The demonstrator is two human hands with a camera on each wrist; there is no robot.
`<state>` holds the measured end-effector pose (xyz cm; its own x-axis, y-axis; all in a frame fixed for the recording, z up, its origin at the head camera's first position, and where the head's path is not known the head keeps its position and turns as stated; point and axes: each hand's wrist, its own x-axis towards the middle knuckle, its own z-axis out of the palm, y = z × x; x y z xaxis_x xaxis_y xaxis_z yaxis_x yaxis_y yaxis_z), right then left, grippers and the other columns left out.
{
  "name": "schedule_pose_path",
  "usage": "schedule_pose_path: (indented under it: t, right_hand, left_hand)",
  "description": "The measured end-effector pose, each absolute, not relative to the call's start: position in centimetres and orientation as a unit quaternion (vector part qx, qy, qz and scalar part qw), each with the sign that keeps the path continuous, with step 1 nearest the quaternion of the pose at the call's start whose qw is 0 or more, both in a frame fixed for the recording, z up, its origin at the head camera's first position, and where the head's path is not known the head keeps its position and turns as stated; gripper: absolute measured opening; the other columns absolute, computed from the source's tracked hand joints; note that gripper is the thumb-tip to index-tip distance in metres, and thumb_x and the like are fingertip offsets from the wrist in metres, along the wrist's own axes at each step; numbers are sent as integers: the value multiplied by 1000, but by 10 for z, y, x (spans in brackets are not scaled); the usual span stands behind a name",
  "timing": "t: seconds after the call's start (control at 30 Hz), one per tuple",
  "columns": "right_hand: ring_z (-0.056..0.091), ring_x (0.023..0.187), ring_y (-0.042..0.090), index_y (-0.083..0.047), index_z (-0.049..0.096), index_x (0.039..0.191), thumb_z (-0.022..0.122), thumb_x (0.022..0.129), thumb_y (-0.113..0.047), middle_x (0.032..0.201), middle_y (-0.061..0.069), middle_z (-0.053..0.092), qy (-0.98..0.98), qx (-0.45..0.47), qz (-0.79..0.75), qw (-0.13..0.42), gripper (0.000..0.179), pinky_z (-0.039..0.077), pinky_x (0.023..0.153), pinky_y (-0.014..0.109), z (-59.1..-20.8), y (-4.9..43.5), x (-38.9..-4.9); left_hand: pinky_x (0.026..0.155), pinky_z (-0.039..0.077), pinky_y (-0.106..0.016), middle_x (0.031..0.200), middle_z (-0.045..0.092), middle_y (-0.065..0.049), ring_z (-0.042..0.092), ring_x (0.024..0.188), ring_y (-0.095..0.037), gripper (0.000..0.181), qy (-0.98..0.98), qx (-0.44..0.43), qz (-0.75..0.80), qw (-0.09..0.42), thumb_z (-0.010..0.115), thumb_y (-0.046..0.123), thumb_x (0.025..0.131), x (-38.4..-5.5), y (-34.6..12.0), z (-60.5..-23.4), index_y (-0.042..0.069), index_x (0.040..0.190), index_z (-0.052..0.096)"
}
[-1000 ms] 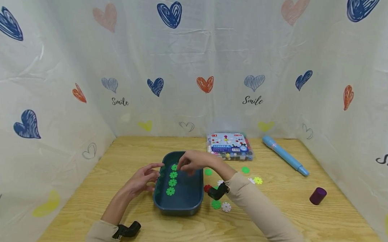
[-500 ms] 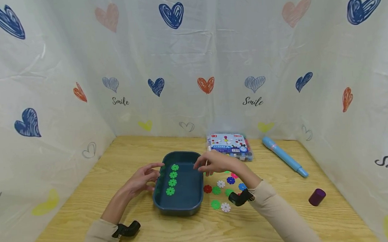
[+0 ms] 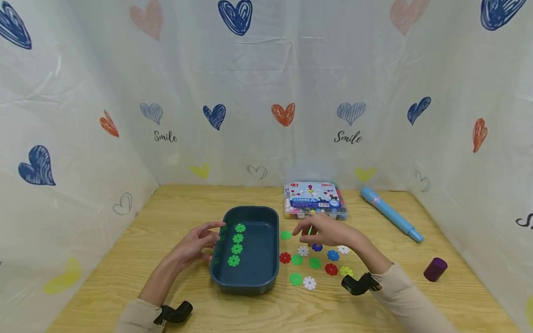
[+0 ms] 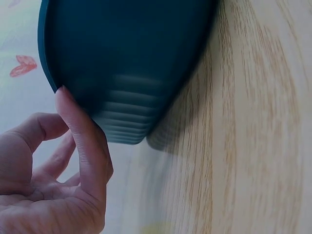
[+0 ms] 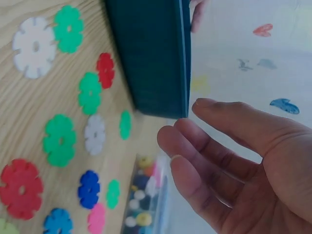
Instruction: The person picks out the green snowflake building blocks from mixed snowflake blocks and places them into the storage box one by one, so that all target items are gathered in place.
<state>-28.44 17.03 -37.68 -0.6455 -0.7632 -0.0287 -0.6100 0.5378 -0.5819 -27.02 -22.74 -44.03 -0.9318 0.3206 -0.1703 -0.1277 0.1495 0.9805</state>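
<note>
My left hand [image 3: 197, 246] is at the left side of a dark blue-green tray [image 3: 254, 285], its fingers loosely bent. In the left wrist view, a fingertip [image 4: 63, 95] touches the tray's rim. Inside the tray, several green snowflake discs [image 3: 237, 249] lie in a row along the left side. My right hand [image 3: 325, 229] hovers right of the tray, over loose snowflake discs, with nothing between its loosely bent fingers. Under and around it lie green [image 3: 315, 263], white [image 3: 309, 283], red [image 3: 331, 269], blue [image 3: 333, 255] and yellow [image 3: 346, 271] discs; the hand hides part of this group.
A clear box of colourful beads [image 3: 314, 200] with a printed label stands at the back. Right of it lies a light blue tube-like stick [image 3: 391, 214], and a purple cylinder [image 3: 435, 269] is nearer the right edge. A heart-printed curtain [image 3: 254, 87] encloses the table.
My right hand has left the farthest green disc in the tray, crossed the right rim and moved right over the loose discs. My left hand has stayed at the tray's left rim.
</note>
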Motion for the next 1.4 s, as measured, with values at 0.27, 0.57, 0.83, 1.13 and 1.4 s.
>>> schedule_pose_path:
  t: [0.27,0.57,0.83,1.13,1.4]
  right_hand:
    - [68,83,15,-5,66,121,60,97,-15,99,10,72,880,-362,-272,145,27,53,71,22,-396,194,-280]
    - [57,68,8,-2,66,118,63,95,-13,92,1,65,881,-359,-274,143,26,50,63,21,-418,206,-277]
    - [59,65,8,-1,65,118,64,93,-11,93,4,66,876,-344,-287,177,26,50,63,22,-426,206,-272]
    - [53,66,7,-5,68,111,73,88,-15,88,1,63,877,-350,-280,174,25,47,64,21,-432,206,-274]
    - [54,73,7,-9,68,102,75,85,-13,90,2,64,885,-334,-267,184,19,48,67,21,-433,204,-276]
  left_hand:
    - [56,53,-25,107,53,-8,58,85,-17,49,741,55,647,169,55,19,100,-271,-227,-443,12,147,41]
    - [57,54,-26,106,54,-7,59,84,-16,50,739,59,650,168,56,22,100,-269,-227,-444,11,147,41]
    - [57,55,-26,112,55,-10,62,86,-16,51,742,60,647,169,56,22,100,-268,-226,-442,11,148,40]
    - [57,54,-26,113,55,-12,61,85,-18,51,738,61,650,170,55,20,101,-270,-225,-441,9,148,39]
    - [57,55,-27,109,55,-10,60,84,-17,50,744,60,644,168,54,20,101,-270,-226,-442,9,148,39]
